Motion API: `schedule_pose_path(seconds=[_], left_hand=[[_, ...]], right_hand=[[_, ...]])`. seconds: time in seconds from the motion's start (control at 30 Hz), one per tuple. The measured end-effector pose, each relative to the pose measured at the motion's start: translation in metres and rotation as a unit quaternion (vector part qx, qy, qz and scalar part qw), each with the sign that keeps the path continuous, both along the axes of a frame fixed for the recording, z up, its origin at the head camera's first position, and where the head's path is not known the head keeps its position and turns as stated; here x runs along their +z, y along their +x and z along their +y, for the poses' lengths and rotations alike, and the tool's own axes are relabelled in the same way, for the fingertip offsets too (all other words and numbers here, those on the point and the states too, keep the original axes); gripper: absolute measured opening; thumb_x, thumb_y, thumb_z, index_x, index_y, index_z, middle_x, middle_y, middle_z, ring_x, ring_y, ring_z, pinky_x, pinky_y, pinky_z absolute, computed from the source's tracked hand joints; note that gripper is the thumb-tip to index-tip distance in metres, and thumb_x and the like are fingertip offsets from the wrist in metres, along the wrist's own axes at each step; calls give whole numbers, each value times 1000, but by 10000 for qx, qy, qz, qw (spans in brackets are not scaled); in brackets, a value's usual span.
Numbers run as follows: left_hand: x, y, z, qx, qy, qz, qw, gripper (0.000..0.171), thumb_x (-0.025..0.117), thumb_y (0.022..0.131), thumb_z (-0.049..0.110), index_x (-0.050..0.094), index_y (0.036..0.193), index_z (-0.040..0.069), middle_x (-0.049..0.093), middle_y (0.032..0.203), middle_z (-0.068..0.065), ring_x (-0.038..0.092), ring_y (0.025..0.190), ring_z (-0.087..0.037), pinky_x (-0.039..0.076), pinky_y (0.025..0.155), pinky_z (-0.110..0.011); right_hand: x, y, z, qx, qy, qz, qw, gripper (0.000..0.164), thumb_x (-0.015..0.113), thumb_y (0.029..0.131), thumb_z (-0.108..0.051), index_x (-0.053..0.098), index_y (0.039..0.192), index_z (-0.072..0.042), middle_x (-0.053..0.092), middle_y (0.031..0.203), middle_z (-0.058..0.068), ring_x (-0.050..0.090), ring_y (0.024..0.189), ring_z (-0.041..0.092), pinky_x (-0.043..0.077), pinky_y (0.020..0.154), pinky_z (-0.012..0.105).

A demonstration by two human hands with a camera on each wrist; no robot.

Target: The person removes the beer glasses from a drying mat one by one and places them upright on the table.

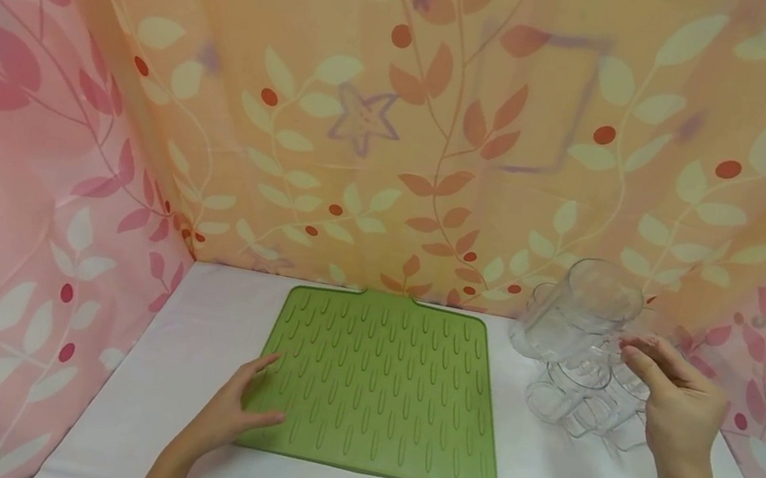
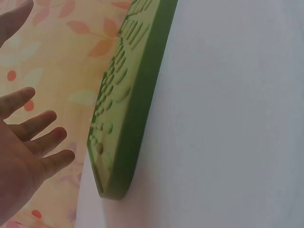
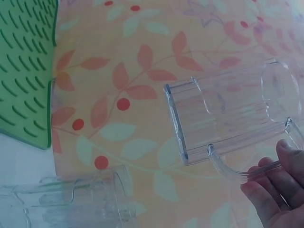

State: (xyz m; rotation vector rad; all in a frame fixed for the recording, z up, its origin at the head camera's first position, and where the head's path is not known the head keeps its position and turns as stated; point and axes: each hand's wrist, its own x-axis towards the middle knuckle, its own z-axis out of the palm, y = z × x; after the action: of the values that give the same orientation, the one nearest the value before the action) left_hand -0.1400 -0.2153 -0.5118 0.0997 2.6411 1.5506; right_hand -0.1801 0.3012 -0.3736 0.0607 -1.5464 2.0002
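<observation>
My right hand (image 1: 686, 404) holds a clear mug (image 3: 228, 111) by its handle. The right wrist view shows the fingers and thumb around that handle, with the mug lying nearly sideways in the air. From the head, the mug overlaps several other clear mugs (image 1: 590, 413) grouped on the right side of the table. A green ridged mat (image 1: 380, 391) lies flat in the middle. At its left edge my left hand (image 1: 232, 413) hovers with fingers and thumb spread, holding nothing. In the left wrist view those fingers are apart beside the mat's thick green rim.
The white tabletop (image 1: 156, 370) shows on both sides of the mat. An orange leaf-patterned cloth (image 1: 294, 131) hangs behind the table, close to the mat's back edge. Pink patterned cloth (image 1: 0, 209) encloses the left and right sides.
</observation>
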Motion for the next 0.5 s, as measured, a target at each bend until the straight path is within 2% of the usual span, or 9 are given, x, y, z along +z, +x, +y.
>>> schedule_pose_path(seconds=[0.17,0.37,0.5], left_hand=[[-2,1,-4,1,-122,28,9999,94,84,75,28,31,152,13,28,158,-18,24,146,-44,20,117,-64],[-3,5,-9,13,-350,-85,9994,98,84,74,32,28,153,12,25,159,-19,21,146,-45,19,114,-69],[-4,7,-13,17,-382,-219,9990,100,85,73,32,27,153,12,24,160,-19,19,147,-44,18,116,-67]], right_hand=[[3,1,7,-70,-64,214,9997,31,65,80,18,62,111,21,77,87,7,74,78,14,57,74,20],[4,1,15,80,-502,911,9945,35,61,79,24,55,113,27,76,89,14,75,77,19,57,71,26],[5,2,21,12,-503,1115,9925,35,61,78,25,54,111,30,76,91,17,75,76,21,58,70,25]])
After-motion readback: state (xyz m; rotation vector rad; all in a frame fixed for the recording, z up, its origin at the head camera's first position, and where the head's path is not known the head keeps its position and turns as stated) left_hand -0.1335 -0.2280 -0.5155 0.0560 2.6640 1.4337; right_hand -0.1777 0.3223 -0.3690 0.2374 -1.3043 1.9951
